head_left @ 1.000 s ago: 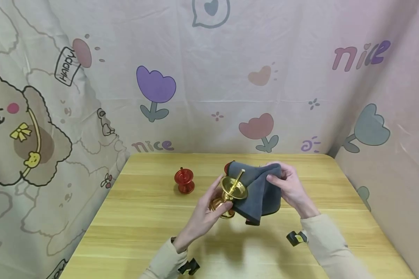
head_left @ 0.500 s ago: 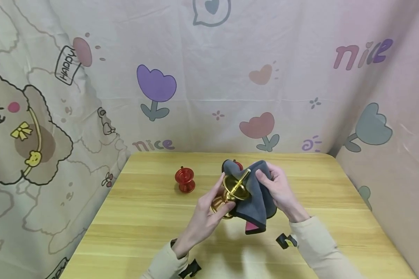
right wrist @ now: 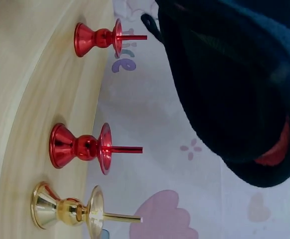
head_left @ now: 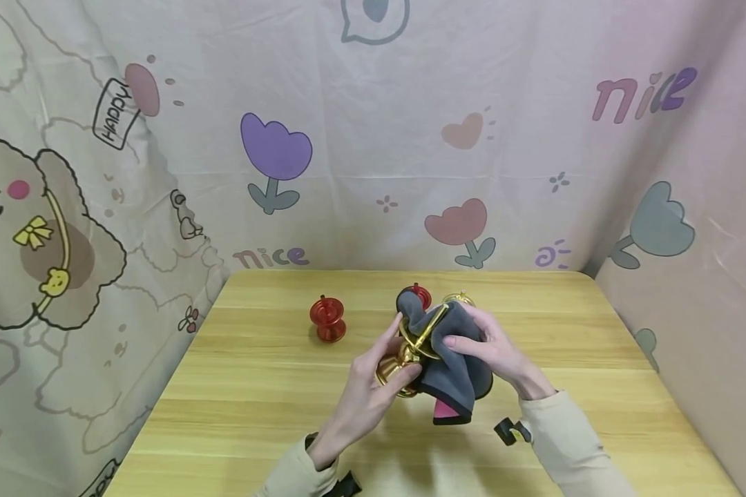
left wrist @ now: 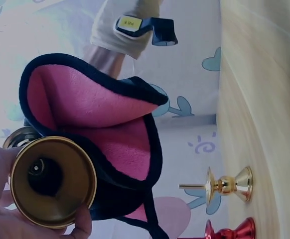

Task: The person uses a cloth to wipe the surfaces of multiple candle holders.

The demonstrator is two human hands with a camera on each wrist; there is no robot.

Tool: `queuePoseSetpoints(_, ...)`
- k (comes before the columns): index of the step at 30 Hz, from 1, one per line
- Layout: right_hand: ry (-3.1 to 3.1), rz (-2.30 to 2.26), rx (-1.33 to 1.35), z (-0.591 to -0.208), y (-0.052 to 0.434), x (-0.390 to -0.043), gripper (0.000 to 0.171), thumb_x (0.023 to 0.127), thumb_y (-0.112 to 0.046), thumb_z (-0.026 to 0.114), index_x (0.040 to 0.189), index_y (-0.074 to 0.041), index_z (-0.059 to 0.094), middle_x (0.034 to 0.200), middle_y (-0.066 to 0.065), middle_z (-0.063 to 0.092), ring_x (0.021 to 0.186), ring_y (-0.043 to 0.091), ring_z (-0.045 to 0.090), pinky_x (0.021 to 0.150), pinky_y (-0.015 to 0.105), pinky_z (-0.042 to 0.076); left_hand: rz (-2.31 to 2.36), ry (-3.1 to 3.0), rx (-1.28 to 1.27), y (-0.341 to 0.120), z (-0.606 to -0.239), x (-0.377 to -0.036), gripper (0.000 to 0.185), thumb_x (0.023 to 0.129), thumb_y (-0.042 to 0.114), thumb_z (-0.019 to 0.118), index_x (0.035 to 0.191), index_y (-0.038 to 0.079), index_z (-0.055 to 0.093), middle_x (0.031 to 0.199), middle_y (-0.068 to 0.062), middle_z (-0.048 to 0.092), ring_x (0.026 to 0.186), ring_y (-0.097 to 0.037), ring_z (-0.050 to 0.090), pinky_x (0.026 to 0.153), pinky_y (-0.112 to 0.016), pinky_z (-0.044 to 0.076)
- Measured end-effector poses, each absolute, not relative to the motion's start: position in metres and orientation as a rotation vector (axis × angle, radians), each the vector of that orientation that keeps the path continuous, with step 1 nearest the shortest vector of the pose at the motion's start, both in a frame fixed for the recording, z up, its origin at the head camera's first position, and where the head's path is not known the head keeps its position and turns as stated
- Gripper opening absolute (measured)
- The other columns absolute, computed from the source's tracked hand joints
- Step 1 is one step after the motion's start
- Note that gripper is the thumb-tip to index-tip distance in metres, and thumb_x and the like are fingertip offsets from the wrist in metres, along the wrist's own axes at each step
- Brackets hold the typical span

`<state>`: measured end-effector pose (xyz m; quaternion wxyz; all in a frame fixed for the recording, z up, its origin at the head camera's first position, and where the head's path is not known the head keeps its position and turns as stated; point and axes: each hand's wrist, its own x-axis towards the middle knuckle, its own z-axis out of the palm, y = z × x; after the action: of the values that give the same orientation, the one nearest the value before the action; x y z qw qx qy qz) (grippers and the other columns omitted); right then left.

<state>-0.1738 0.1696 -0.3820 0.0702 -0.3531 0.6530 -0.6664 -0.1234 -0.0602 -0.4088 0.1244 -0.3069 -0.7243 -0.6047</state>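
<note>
My left hand [head_left: 369, 393] grips a gold candle holder [head_left: 390, 371] by its stem and base, above the table; its spike tilts up to the right. In the left wrist view, the hollow underside of that candle holder [left wrist: 77, 181] faces the camera, with fingertips round its rim. A grey cloth [head_left: 460, 376] with black edging and a pink reverse is held by my right hand [head_left: 497, 348], thumb on top. The cloth lies against the dish and spike, partly covering the dish. In the right wrist view, the dark cloth [right wrist: 234, 89] hides the right fingers.
A red candle holder [head_left: 328, 319] stands at the left of the wooden table [head_left: 255, 386]. Behind the cloth stand a second red candle holder [head_left: 421, 295] and another gold candle holder [head_left: 460, 298], both partly hidden. A printed curtain [head_left: 360, 124] hangs behind the table.
My right hand has moved left and slightly down, bringing the cloth round the gold dish. The cloth is more bunched, and the rear gold candle holder now shows. The left hand keeps its grip.
</note>
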Motion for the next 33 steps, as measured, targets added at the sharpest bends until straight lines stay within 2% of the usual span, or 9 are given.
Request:
queuePoseSetpoints(5,1.983,-1.946,-1.006,-0.383,0.170,-0.179,0.038,0.092,0.005,0.062,0.127,-0.009,0.061,0.116,-0.006,0.070,0.103,0.007,0.066,0.088,0.026,0.058,-1.741,-2.119,-0.907,-0.059,-0.410,-0.124,0.071,0.095,0.005,0.067,0.157,0.007,0.034,0.114,-0.017,0.071,0.102,-0.016,0.071,0.091,-0.031,0.061)
queuePoseSetpoints(10,2.016,-1.960,-1.001,-0.391,0.165,-0.183,0.035,0.089,0.007,0.068,0.122,-0.003,0.063,0.113,-0.008,0.070,0.103,0.006,0.066,0.092,0.022,0.055,-1.720,-2.156,-0.903,-0.059,-0.413,-0.124,0.069,0.095,0.007,0.067,0.156,0.007,0.035,0.117,-0.018,0.071,0.100,-0.021,0.073,0.087,-0.030,0.062)
queuePoseSetpoints(14,1.961,-2.053,-1.013,-0.399,0.162,-0.184,0.036,0.087,0.009,0.068,0.117,-0.012,0.067,0.112,-0.010,0.069,0.102,0.003,0.065,0.093,0.020,0.054,-1.684,-2.208,-0.881,-0.059,-0.415,-0.124,0.069,0.095,0.012,0.068,0.156,0.009,0.035,0.118,-0.017,0.071,0.096,-0.021,0.074,0.083,-0.028,0.062)
queuePoseSetpoints(19,1.903,-2.153,-1.010,-0.406,0.160,-0.185,0.041,0.084,0.011,0.070,0.110,-0.021,0.071,0.111,-0.011,0.069,0.108,0.003,0.062,0.100,0.017,0.050,-1.667,-2.258,-0.865,-0.058,-0.415,-0.123,0.068,0.096,0.015,0.068,0.156,0.010,0.036,0.119,-0.015,0.072,0.098,-0.019,0.073,0.085,-0.027,0.062)
queuePoseSetpoints(26,1.813,-2.197,-1.115,-0.414,0.158,-0.187,0.037,0.085,0.013,0.067,0.106,-0.017,0.070,0.104,-0.009,0.071,0.108,0.007,0.059,0.104,0.021,0.045,-1.682,-2.310,-0.867,-0.060,-0.416,-0.125,0.068,0.096,0.016,0.068,0.156,0.011,0.037,0.115,-0.015,0.074,0.101,-0.023,0.074,0.092,-0.031,0.060)
queuePoseSetpoints(33,1.760,-2.228,-1.153,-0.420,0.158,-0.188,0.036,0.085,0.016,0.063,0.103,-0.015,0.069,0.101,-0.008,0.072,0.109,0.008,0.057,0.104,0.023,0.042,-1.729,-2.346,-0.862,-0.061,-0.418,-0.126,0.067,0.096,0.019,0.069,0.156,0.018,0.039,0.111,-0.010,0.075,0.099,-0.015,0.071,0.090,-0.028,0.060)
